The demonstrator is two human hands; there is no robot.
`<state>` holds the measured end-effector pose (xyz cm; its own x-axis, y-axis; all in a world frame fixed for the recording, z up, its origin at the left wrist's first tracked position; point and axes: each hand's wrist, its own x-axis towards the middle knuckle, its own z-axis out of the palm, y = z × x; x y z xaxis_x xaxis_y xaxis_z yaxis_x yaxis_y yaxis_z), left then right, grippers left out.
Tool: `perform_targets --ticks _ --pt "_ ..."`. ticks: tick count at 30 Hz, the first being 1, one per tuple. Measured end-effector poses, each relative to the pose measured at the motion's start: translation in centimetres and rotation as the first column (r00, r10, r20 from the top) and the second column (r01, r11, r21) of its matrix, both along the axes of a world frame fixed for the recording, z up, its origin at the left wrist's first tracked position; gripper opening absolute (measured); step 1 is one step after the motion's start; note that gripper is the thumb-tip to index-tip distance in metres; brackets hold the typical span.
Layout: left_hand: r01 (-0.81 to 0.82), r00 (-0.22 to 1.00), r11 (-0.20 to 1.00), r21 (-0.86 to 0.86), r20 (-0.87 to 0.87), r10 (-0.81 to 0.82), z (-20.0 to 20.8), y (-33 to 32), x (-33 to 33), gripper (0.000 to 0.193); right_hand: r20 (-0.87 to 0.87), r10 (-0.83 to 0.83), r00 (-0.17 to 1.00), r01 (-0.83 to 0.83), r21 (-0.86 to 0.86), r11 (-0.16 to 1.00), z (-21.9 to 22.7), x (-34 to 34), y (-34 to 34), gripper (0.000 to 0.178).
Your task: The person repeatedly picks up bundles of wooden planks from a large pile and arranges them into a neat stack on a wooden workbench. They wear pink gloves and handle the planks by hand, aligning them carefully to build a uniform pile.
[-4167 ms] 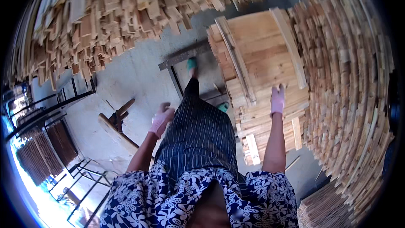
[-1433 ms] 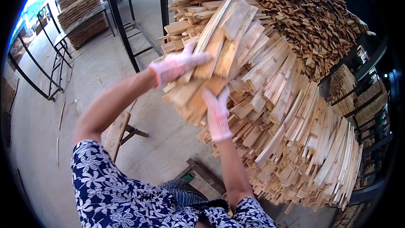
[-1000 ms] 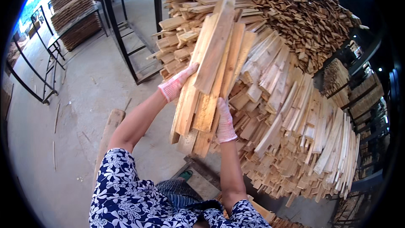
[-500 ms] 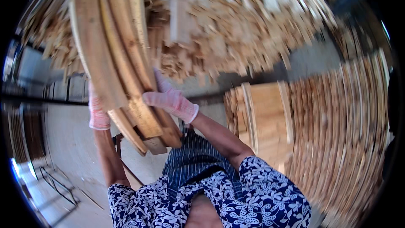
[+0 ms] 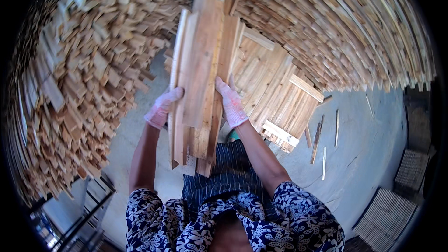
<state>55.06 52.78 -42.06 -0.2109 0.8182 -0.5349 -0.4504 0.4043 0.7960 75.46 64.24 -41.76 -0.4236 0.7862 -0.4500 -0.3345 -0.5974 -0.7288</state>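
A bundle of wooden boards (image 5: pixel 200 74) is held lengthwise in front of me, its near ends just above my dark striped apron (image 5: pixel 219 168). My left hand (image 5: pixel 164 106), in a pink and white knit glove, grips the bundle's left side, thumb pressed on its edge. Gloved the same way, my right hand (image 5: pixel 230 101) clasps the right side, its thumb against the outer board. The fingers under the bundle are mostly hidden. Beyond my right hand lies a flat panel of joined boards with cross battens (image 5: pixel 280 134), partly covered by the bundle.
A big heap of loose wooden slats (image 5: pixel 88 93) rises on the left. Tall stacked boards (image 5: pixel 336 32) fill the far right. Thin wood strips (image 5: pixel 317 140) lie on the grey floor (image 5: pixel 354 144). A black metal frame (image 5: pixel 88 210) stands at the lower left; ribbed stacks (image 5: pixel 385 219) sit lower right.
I have turned to the right. The slat heap has shifted from ahead to my left, and the panel now lies ahead. Both hands still hold the bundle, now nearly straight in front of me.
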Motion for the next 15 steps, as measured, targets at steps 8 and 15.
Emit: perform_targets --ticks 8,15 --pt "0.177 0.979 0.984 -0.007 -0.100 -0.177 -12.3 15.4 0.8 0.076 0.068 -0.275 0.959 0.279 -0.068 0.958 -10.0 1.9 7.9 0.073" --pt "0.237 0.497 0.909 -0.343 -0.761 -0.417 -15.9 21.4 2.5 0.079 0.469 -0.328 0.820 0.307 0.122 0.944 -18.5 0.3 11.8 0.057"
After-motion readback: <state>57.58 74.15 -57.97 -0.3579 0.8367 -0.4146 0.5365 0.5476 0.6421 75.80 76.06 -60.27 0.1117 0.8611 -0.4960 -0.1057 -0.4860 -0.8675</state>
